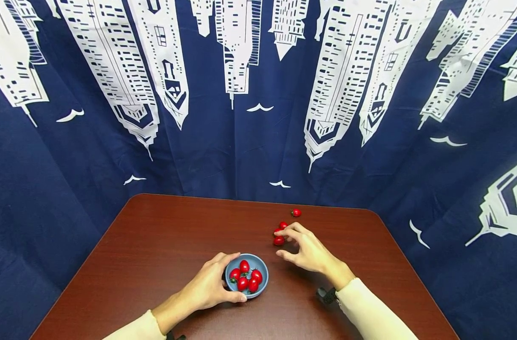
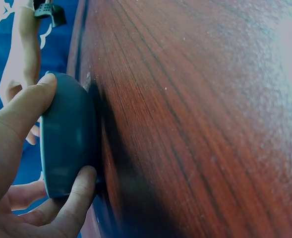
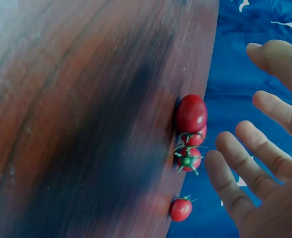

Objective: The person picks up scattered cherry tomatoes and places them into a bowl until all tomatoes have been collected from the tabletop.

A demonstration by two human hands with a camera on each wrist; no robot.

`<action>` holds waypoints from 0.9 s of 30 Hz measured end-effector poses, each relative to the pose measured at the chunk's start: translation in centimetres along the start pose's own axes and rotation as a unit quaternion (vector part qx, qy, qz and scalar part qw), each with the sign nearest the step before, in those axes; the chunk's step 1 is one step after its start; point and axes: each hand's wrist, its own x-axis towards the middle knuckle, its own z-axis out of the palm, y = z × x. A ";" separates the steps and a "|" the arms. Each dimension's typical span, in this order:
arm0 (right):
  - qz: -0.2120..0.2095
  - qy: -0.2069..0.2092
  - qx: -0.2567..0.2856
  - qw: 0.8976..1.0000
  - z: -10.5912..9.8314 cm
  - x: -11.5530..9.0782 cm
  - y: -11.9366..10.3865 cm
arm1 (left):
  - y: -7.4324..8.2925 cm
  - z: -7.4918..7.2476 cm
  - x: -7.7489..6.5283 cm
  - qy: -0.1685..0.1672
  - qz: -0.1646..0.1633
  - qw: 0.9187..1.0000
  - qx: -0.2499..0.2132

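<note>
My left hand (image 1: 207, 286) grips a small blue bowl (image 1: 264, 282) on the table, thumb on the near side and fingers round the far side. In the left wrist view the thumb lies at the rim of the bowl (image 2: 69, 134) and fingertips press its outer wall. Several cherry tomatoes (image 1: 253, 284) with green stems lie inside. To the right, my right hand (image 1: 312, 252) hovers, fingers spread and slightly bent, beside three loose cherry tomatoes (image 1: 278, 241). The right wrist view shows a gap between this hand (image 3: 264, 183) and the nearest cherry tomato (image 3: 191, 114).
Another cherry tomato (image 1: 297, 213) lies apart near the far edge of the brown wooden table (image 1: 177, 231). Behind the table hangs a dark blue curtain (image 1: 207, 156) with white buildings printed upside down. Each wrist wears a dark strap.
</note>
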 end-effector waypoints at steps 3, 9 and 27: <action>-0.014 0.020 0.007 1.000 0.4 0.1 0.8 | 0.0 -0.1 0.0 0.001 -0.002 1.000 0.000; -0.008 0.034 0.003 0.999 1.2 0.2 2.1 | 0.1 -0.1 0.0 0.001 -0.001 1.000 0.005; 0.085 -0.023 -0.031 0.996 1.9 0.7 1.3 | 0.2 0.1 -0.1 -0.005 -0.004 1.000 0.001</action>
